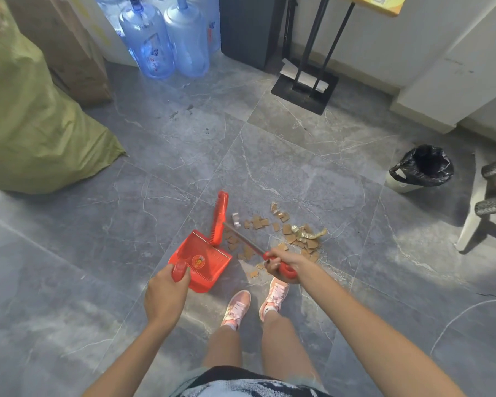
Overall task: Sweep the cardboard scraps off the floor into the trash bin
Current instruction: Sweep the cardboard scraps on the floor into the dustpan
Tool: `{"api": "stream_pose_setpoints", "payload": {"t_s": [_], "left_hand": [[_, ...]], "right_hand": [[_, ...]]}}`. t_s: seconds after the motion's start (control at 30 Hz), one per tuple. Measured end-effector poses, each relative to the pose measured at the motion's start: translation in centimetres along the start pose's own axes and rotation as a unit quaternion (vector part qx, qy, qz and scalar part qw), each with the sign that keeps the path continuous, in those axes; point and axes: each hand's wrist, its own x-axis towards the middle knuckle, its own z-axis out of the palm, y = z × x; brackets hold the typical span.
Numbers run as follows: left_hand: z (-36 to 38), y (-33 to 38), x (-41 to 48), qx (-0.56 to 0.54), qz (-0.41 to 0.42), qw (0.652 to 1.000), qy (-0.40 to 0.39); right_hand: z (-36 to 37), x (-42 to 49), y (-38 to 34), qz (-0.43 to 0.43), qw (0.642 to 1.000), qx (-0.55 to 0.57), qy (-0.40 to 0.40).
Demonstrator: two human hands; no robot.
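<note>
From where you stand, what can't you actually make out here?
All in the head view:
- Inside of the trash bin: lost in its black liner's shadow.
- Scraps under the broom: hidden by its head.
- Each grip: left hand covers the dustpan handle; right hand covers the broom's.
- Sign, top: cut off.

Single view only, head-mounted on the person, wide-angle, facing forward and steeply down. Forearms, legs and shoes fill the lower frame at close range; the floor spreads ahead to the far wall. Edges show lens bending.
</note>
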Motion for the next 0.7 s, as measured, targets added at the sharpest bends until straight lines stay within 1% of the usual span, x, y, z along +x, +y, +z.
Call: {"api": "stream_pose_setpoints", "payload": {"t_s": [0.13, 0.23, 0.37, 0.43, 0.57, 0.7], "left_hand": [[0.2, -1.4, 0.3, 0.019, -0.009, 1.0, 0.006], [0.1, -2.7, 0.1, 0.033, -0.018, 0.999, 0.009], [0.5, -2.8, -0.6, 0.033, -0.029, 0.999, 0.018], [0.9, -2.2, -1.1, 0.037, -0.021, 0.999, 0.015], [1.4, -1.3, -2.0, 0.068, 0.008, 0.998, 0.004], [1.7, -1.8, -2.9, 0.095, 0.02, 0.995, 0.009]], "right_hand": [[-0.1, 2.8, -0.9, 0.032, 0.999, 0.032, -0.014], [-1.9, 3.1, -2.8, 0.032, 0.999, 0.023, 0.003], [-7.3, 1.3, -5.7, 0.04, 0.999, 0.004, 0.026], [-10.2, 0.2, -6.5, 0.036, 0.999, -0.008, 0.039], [-14.9, -1.9, -6.9, 0.02, 0.998, 0.032, 0.055], [-18.3, -3.0, -6.4, 0.013, 0.996, 0.02, 0.082]]}}
